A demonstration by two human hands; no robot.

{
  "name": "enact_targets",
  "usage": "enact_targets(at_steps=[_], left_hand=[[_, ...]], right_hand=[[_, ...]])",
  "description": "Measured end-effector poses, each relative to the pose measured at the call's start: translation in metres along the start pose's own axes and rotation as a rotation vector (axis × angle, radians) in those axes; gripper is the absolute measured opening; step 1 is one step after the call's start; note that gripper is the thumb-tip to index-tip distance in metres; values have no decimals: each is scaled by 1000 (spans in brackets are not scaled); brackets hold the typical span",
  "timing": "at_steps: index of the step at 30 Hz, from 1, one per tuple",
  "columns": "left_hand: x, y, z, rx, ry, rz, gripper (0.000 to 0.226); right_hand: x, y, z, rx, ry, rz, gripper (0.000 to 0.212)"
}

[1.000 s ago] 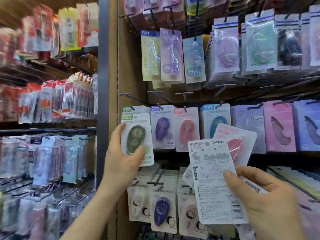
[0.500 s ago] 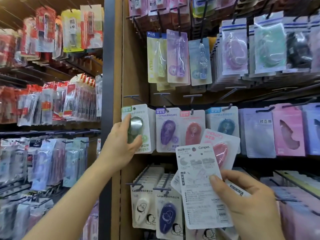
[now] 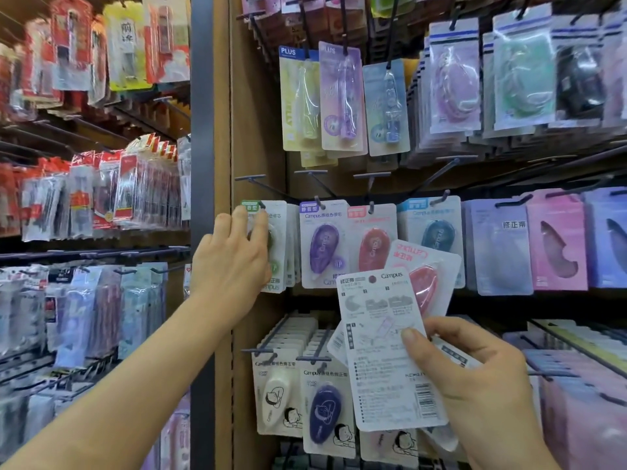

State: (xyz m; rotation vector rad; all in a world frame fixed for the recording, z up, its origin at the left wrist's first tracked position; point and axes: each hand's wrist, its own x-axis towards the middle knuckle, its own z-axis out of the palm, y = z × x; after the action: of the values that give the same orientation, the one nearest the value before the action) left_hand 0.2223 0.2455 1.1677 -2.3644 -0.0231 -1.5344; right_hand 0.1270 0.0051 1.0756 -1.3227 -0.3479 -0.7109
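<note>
A green correction-tape pack (image 3: 279, 245) hangs on the leftmost peg of the middle row. My left hand (image 3: 230, 262) lies over its front with the fingers stretched up across the card; the thumb is hidden. My right hand (image 3: 475, 378) grips a fan of several carded packs low on the right. The front one is a white Campus card (image 3: 380, 334) turned with its printed back towards me. Behind it a pink-red tape pack (image 3: 424, 269) sticks out at the upper right.
Purple (image 3: 322, 245), red (image 3: 373, 242) and blue (image 3: 437, 232) Campus packs hang next to the green one. Bare pegs (image 3: 251, 179) jut out above that row. A grey upright post (image 3: 202, 198) divides this bay from shelves of red-labelled packs on the left.
My left hand lifted the green pack up to the leftmost peg and turned, so its fingers now lie flat on the pack's front. My right hand kept hold of its packs.
</note>
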Motion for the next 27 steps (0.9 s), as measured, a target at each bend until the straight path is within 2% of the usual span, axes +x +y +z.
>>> enact_targets(at_steps=[4,8,16,18,20,22,24,27], left_hand=[[4,3,6,-97,-12,89,80],[14,5,9,-215,-76,75,79],[29,16,23,-239,-193,42,82],[27,15,19,-268,-237,18,80],[17,15,8,-333,-199,-26,72],[-4,21,-11,-497,-33,-102,54],[-37,35,-34,-828,56,-173,38],[-89,67,-74,-1452,-180,-215,45]], right_hand=[[-1,1,-1,-1,15,-13,16],[-2,0,-2,29,12,-15,15],[-4,-6,-12,40,36,-13,15],[-6,-7,-15,44,39,-13,11],[-8,-9,-18,45,40,-22,7],[-10,-10,-20,48,52,-43,6],[-12,-10,-20,52,70,-64,6],[-16,-8,-18,65,91,-84,8]])
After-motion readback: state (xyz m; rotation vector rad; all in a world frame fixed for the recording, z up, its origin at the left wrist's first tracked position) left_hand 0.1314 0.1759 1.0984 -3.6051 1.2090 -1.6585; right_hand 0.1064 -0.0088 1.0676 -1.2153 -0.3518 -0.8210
